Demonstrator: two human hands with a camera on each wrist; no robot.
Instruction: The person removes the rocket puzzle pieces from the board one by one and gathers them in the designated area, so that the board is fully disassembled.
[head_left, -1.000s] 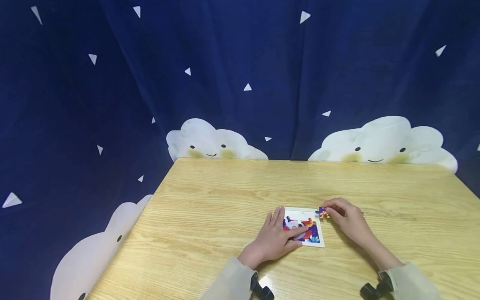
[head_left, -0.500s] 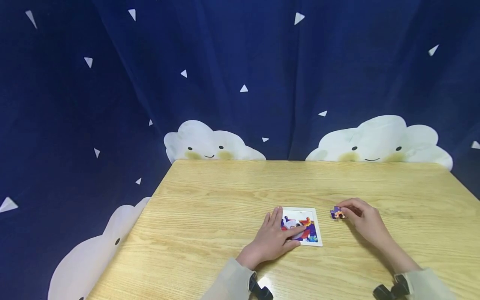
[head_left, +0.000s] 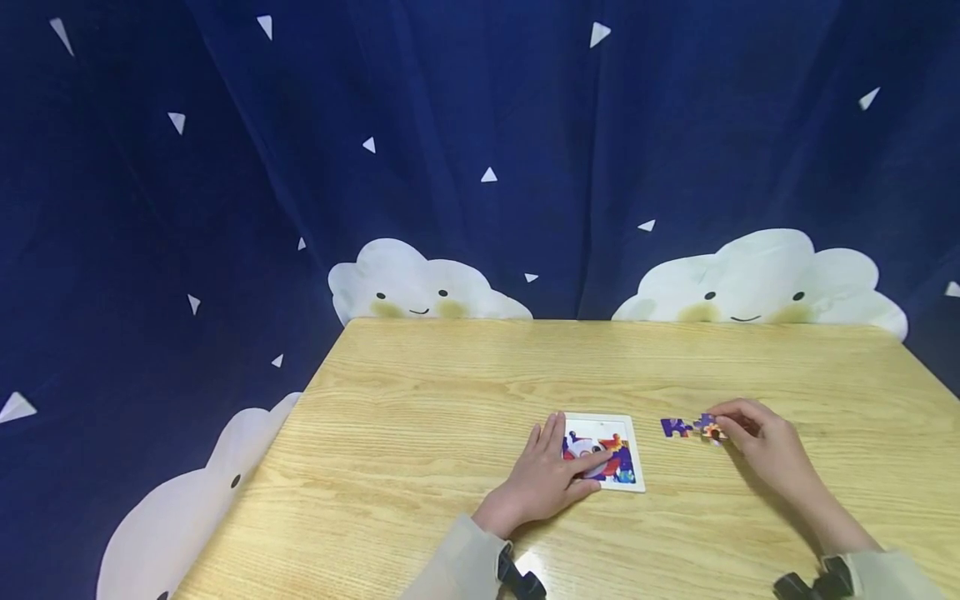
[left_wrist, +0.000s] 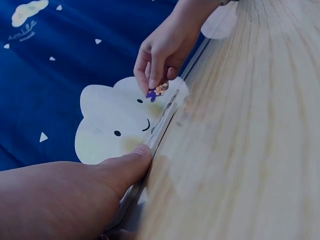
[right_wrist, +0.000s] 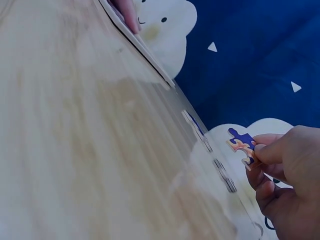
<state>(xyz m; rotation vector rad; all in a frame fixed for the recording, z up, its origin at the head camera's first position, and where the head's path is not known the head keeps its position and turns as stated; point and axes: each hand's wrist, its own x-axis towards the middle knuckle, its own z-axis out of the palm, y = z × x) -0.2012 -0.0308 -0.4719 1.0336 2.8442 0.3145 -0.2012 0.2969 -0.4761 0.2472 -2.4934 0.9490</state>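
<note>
My left hand (head_left: pixel 551 473) rests on a small white-framed jigsaw puzzle (head_left: pixel 638 467), its fingers spread over the left side and one across the picture. Colourful pieces fill the lower part of the frame; the upper strip is pale. To the right, my right hand (head_left: pixel 768 446) pinches a purple and orange puzzle piece (right_wrist: pixel 242 145) between thumb and fingers, held just above the table. Between the frame and that hand lies a loose purple puzzle piece (head_left: pixel 675 427). In the right wrist view another loose piece (right_wrist: pixel 225 176) lies under the pinched one.
The light wooden table (head_left: pixel 450 375) stretches out around the puzzle. Behind it hangs a dark blue curtain (head_left: pixel 450 100) with white triangles and smiling clouds. Each wrist wears a black camera strap, such as the left strap (head_left: pixel 521 577).
My right hand has moved rightward from the frame's upper right corner, carrying the pinched piece. A loose purple piece now shows where that hand was. The left hand keeps its place on the puzzle.
</note>
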